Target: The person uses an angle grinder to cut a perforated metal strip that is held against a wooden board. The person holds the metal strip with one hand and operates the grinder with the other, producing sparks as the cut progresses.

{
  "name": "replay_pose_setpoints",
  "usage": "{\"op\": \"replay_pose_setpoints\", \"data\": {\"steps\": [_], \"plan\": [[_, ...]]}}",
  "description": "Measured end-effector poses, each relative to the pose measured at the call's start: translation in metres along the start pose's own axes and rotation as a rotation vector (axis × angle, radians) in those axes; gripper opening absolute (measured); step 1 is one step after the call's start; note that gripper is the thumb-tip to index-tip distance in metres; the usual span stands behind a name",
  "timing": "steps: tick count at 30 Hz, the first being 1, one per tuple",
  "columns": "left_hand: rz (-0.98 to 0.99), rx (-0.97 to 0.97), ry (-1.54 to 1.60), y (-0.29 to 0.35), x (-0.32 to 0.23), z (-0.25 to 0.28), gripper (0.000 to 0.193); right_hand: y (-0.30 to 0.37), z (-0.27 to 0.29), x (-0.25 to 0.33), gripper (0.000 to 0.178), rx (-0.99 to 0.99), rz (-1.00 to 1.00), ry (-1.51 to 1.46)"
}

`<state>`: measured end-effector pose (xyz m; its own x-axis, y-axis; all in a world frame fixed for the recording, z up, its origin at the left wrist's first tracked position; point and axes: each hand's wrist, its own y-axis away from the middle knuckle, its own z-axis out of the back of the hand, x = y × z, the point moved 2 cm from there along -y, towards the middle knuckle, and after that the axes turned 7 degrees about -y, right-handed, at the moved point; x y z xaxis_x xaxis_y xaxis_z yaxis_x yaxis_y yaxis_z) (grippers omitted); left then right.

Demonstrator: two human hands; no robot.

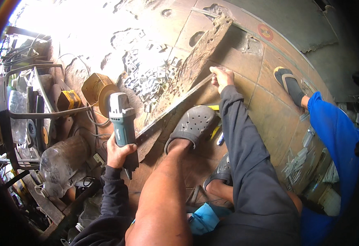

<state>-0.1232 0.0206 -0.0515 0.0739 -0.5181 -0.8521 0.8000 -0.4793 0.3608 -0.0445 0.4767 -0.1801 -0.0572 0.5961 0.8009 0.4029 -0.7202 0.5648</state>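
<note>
My left hand (120,152) is wrapped round the teal and black body of an angle grinder (123,119). Its tan disc (105,100) points up and away from me, apart from the metal strip. My right hand (222,78) pinches the far end of a thin metal strip (179,101). The strip slants along the near side of a worn wooden plank (200,53). My grey clog (191,126) rests by the strip's lower part and the plank. Whether the disc is spinning cannot be made out.
Many small cut metal pieces (146,78) lie beyond the plank. At the left stand a metal frame (48,114), a clear plastic jug (64,164) and cables. A cardboard box (95,88) sits behind the disc. Another person's sandalled foot (290,84) is at the right, near thin strips (296,164).
</note>
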Motion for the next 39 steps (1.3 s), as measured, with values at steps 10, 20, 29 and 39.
{"op": "replay_pose_setpoints", "data": {"steps": [10,20,29,39], "plan": [[0.040,0.045,0.040,0.002,0.004,-0.008,0.055,0.003,-0.033,-0.001,0.042,-0.018,0.211,0.060],[0.062,0.152,-0.272,0.024,0.014,-0.012,0.071,0.002,-0.067,-0.007,0.064,-0.303,0.665,0.742],[-0.003,0.349,-0.454,0.035,0.005,-0.018,0.080,-0.008,-0.057,0.001,0.057,-0.018,0.205,0.259],[-0.005,0.369,-0.537,0.026,-0.002,-0.035,0.083,-0.035,-0.056,-0.018,0.058,0.025,0.191,0.254]]}}
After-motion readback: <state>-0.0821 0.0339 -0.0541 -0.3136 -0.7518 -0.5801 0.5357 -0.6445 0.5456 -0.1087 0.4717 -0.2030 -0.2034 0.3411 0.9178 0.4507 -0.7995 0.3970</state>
